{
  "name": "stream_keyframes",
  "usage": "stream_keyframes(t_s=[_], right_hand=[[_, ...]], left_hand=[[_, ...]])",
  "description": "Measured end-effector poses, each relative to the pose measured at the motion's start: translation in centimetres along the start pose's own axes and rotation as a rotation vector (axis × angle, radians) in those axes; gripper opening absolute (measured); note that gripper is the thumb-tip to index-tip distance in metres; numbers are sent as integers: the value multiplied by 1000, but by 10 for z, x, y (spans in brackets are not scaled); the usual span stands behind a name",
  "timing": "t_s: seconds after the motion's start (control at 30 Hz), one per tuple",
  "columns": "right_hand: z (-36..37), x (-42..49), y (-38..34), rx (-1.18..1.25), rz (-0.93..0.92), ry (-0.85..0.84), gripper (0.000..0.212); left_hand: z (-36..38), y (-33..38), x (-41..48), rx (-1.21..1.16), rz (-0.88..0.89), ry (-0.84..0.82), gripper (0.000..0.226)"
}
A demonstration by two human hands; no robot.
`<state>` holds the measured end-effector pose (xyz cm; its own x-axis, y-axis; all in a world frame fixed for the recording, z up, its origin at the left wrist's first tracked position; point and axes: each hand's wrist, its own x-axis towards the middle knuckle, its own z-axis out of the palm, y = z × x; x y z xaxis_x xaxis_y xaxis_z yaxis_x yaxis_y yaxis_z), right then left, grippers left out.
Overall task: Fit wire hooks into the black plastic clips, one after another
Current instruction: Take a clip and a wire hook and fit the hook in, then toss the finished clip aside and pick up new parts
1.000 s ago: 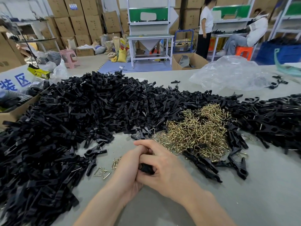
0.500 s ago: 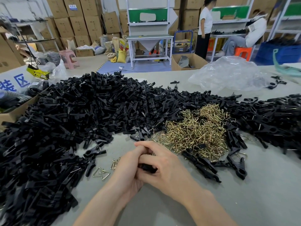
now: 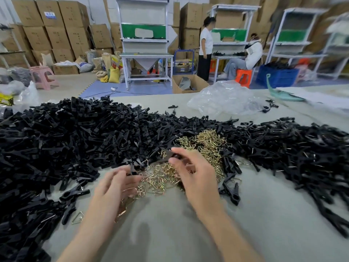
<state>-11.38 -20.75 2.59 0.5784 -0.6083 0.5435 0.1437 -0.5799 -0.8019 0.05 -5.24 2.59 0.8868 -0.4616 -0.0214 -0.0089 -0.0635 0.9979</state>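
Above wire hooks (image 3: 207, 142), right hand (image 3: 196, 176) pinches black clip (image 3: 168, 155).

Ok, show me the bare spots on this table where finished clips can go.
Free: the table right of the right forearm, beside the right clip pile; also between the forearms. Crowded: the left clip heap and the hook pile.

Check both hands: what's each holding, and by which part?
Right hand pinches a black clip by its near end, between thumb and forefinger. Left hand touches a second clip; motion blur hides any grip.
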Motion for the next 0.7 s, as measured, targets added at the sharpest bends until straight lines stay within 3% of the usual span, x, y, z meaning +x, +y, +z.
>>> stream_keyframes(t_s=[0.07, 0.1, 0.17, 0.2, 0.3, 0.4, 0.6, 0.7], right_hand=[[-41, 33, -2, 186, 97, 308, 34], [-62, 53, -3, 327, 173, 466, 49], [-102, 80, -5, 525, 354, 680, 90], [-114, 85, -4, 525, 418, 692, 101], [-104, 73, -4, 388, 493, 571, 96], [-59, 39, -2, 278, 421, 342, 75], [21, 2, -1, 162, 182, -21, 51], [38, -8, 7, 91, 117, -138, 49]], left_hand=[[-8, -6, 0, 413, 222, 151, 13], [-15, -9, 1, 624, 270, 228, 13], [-24, -15, 7, 971, 206, 356, 34], [-28, -17, 8, 1047, 157, 412, 50], [-40, -19, 8, 1008, 90, 498, 74], [-49, -19, 10, 1156, 32, 394, 76], [-46, -11, 7, 1220, 86, 448, 36], [-47, -12, 14, 1215, 121, 406, 40]])
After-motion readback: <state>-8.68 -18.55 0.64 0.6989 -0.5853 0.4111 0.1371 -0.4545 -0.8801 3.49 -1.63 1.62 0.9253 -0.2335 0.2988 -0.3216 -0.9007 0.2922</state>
